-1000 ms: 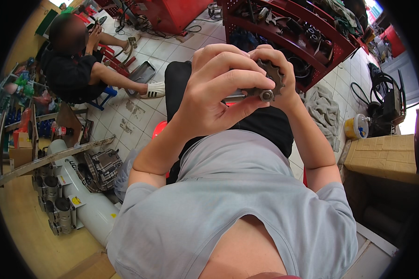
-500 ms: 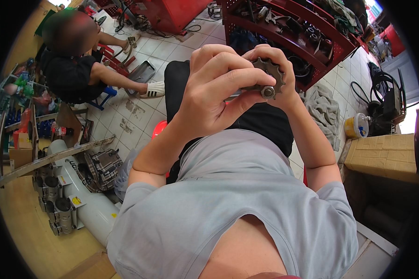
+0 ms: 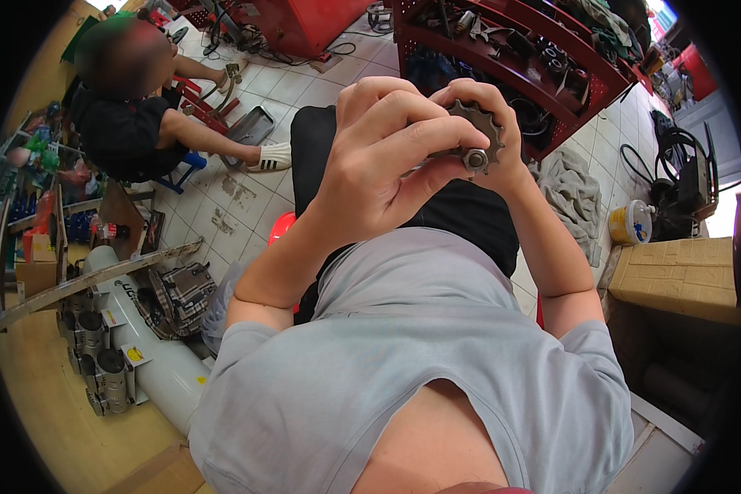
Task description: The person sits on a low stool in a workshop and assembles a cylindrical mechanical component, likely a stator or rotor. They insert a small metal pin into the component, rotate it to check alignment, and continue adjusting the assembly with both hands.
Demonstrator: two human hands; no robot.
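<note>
In front of my lap both hands are raised together around a dark metal sprocket (image 3: pixel 487 130) with blunt teeth on its rim. My right hand (image 3: pixel 509 136) is closed around its far and right side, fingers curled over the edge. With thumb and index finger, my left hand (image 3: pixel 379 152) pinches a small metal nut (image 3: pixel 474 160) at the near side of the sprocket; a round shaft or bolt end shows in its centre. My left fingers cover the sprocket's left part, so whether the nut is threaded onto something is hidden.
A red tool cart (image 3: pixel 543 74) loaded with parts stands ahead. Grey cloth (image 3: pixel 570 193) lies on the tiles at right, near a white bucket (image 3: pixel 631 222) and a cardboard box (image 3: pixel 675 276). Another person (image 3: pixel 132 132) sits at far left. A white cylinder tank (image 3: pixel 152 337) lies lower left.
My left thumb and index finger have shifted slightly on the nut, showing a little more of its end. The sprocket and my right hand stay nearly in place.
</note>
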